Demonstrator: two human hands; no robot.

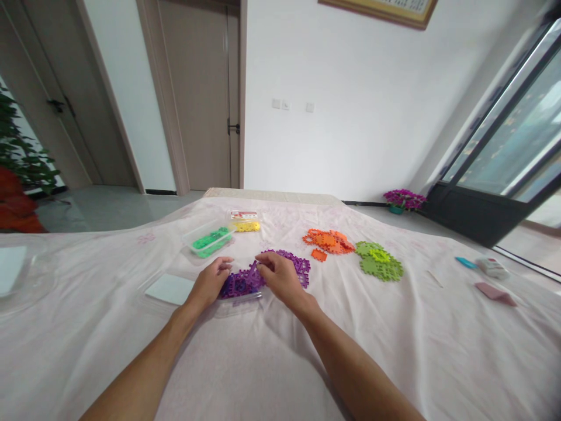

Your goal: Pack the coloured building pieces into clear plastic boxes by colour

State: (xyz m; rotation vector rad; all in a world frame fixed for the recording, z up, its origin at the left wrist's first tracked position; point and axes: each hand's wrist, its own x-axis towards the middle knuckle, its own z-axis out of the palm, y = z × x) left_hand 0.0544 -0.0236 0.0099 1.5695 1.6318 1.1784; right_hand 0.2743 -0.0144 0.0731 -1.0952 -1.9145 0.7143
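Observation:
A clear plastic container (pixel 239 302) sits before me with purple interlocking plastic pieces (pixel 239 283) in it. My right hand (pixel 281 276) is over its right side, thumb and fingers pinching a purple plastic piece (pixel 253 270) that stands tilted. At the container's left side is my left hand (pixel 213 279), its fingers curled together; what they grip, if anything, is hidden. More purple pieces (pixel 301 268) lie in a heap on the cloth just behind my right hand.
The cloth-covered table (pixel 377 351) also bears orange pieces (pixel 326 240), lime-green pieces (pixel 380 262), a container of green pieces (pixel 211 241) and yellow pieces (pixel 246 226). A clear lid with a white label (pixel 170 289) lies left. Far right are a small white box (pixel 492 268) and a pink item (pixel 495 293).

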